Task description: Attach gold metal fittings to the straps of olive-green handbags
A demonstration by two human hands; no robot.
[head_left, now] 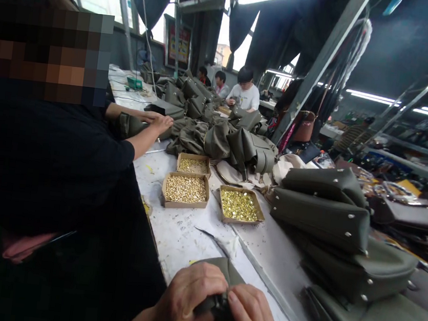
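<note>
At the bottom of the view my left hand and my right hand are close together. Both are closed on a dark olive bag piece, which looks like part of a handbag. Fingers and thumbs bend its edge between them, and its lower part is hidden by my hands. Just beyond it on the white table lies a thin pointed tool, perhaps tweezers. Farther off stand cardboard trays of small metal parts: a gold-coloured rivet tray, a smaller tray behind it, and a tray of flat gold pieces.
Olive bags with metal studs are stacked at my right. A heap of bags covers the table's far part. A co-worker in dark clothes sits close at the left, hands on a bag. A slanting metal post rises beyond.
</note>
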